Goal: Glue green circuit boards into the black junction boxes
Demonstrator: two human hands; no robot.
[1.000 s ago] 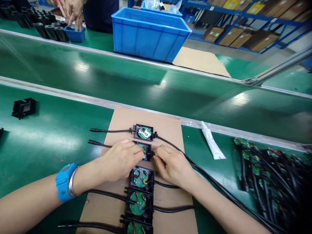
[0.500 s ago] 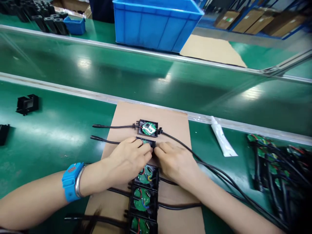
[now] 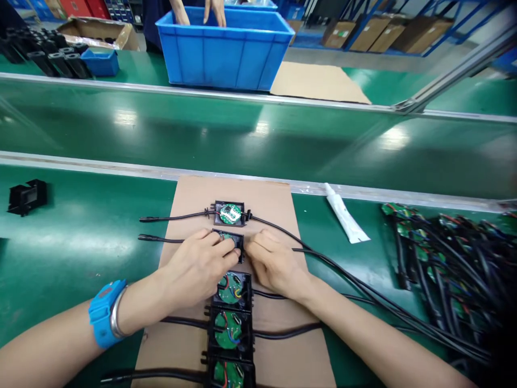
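Note:
On a brown cardboard sheet [image 3: 266, 199] lies a column of small black housings with round green circuit boards and black cables. My left hand [image 3: 197, 267], with a blue wristband, and my right hand [image 3: 272, 264] both pinch the second housing [image 3: 231, 240] from either side, fingers closed on it. The top housing [image 3: 229, 213] lies just beyond, untouched. Three more housings [image 3: 231, 322] run toward me below my hands.
A white tube [image 3: 345, 220] lies right of the cardboard. A heap of cabled circuit boards [image 3: 440, 258] fills the right. A black part [image 3: 26, 196] sits far left. Across the green belt [image 3: 258, 140], another person's hands [image 3: 197, 12] reach into a blue bin [image 3: 226, 51].
My hands stay on the same housing, barely shifted. The view has tilted up and left. The other person's hands have appeared at the blue bin.

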